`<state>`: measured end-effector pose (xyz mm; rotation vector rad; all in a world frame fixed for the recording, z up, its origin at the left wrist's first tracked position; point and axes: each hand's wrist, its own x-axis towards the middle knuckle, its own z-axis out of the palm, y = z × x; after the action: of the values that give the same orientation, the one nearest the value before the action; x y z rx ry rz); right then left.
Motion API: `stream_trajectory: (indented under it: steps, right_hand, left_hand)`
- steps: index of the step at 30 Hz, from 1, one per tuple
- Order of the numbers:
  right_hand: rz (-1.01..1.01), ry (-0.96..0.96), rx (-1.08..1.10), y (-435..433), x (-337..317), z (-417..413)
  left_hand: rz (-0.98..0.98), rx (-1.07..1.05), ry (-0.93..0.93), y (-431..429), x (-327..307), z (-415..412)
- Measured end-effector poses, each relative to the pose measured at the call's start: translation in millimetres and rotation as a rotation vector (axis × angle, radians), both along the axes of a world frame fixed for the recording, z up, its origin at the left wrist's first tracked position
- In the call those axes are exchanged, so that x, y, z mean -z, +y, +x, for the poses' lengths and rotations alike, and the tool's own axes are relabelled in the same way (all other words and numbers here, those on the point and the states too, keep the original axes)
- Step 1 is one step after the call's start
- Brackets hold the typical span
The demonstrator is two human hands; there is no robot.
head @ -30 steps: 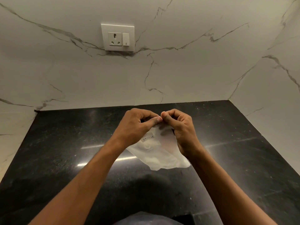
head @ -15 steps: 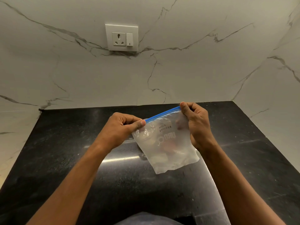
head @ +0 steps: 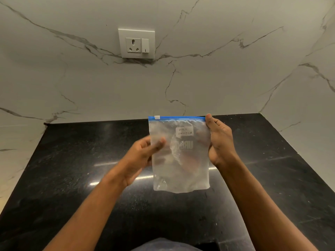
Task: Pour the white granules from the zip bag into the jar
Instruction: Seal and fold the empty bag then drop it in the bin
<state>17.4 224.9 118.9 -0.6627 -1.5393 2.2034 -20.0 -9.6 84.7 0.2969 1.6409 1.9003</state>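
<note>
Upright, zip bag between both hands, right fingers clamped on its edge, left fingers blurred

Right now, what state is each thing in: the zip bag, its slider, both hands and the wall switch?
Zip bag: upright, held off the counter, looks zipped shut.
Slider: at the bag's left end.
Right hand: gripping the bag's right edge.
Left hand: blurred, at the bag's left edge; grip unclear.
Wall switch: position not readable.

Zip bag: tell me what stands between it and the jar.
No jar shows in the head view, so that path cannot be judged. The zip bag hangs upright over the black counter, held by the right hand and left hand, its blue zip strip looking closed.
</note>
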Motion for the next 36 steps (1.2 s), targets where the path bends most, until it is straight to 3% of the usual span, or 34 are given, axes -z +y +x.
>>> stream_trajectory:
  steps: [3, 6, 9, 16, 20, 24, 26, 29, 32, 36]
  right_hand:
    - [-0.039, -0.082, -0.129, 2, 9, 5]
    - [0.081, -0.175, -0.45, 5, 22, 20]
    - [0.155, -0.221, -0.611, 2, 34, 30]
    - [0.049, -0.162, -0.507, 5, 41, 31]
    - [-0.058, -0.118, -0.499, 5, 45, 37]
    - [-0.318, -0.149, -0.323, -1, 51, 36]
    - [-0.437, -0.174, -0.25, -2, 55, 37]
    - [-0.522, -0.226, -0.238, -4, 58, 38]
    - [-0.484, -0.278, -0.286, -9, 59, 38]
    - [-0.403, -0.246, -0.36, -11, 59, 41]
  left_hand:
    - [0.038, -0.06, -0.066, 6, 10, 8]
    - [0.082, -0.165, -0.095, 4, 8, 4]
    - [0.115, -0.178, -0.137, 2, 4, 0]
    - [0.097, 0.122, -0.164, -17, 11, -4]
    - [0.191, 0.022, -0.291, -19, 14, -8]
    - [0.391, 0.009, -0.398, -25, 23, -10]
    - [0.444, 0.133, -0.323, -30, 24, -7]
    - [0.227, 0.232, -0.063, -31, 28, -1]
    - [0.007, 0.053, 0.107, -15, 25, 5]
    - [-0.008, -0.192, 0.158, -3, 23, 2]
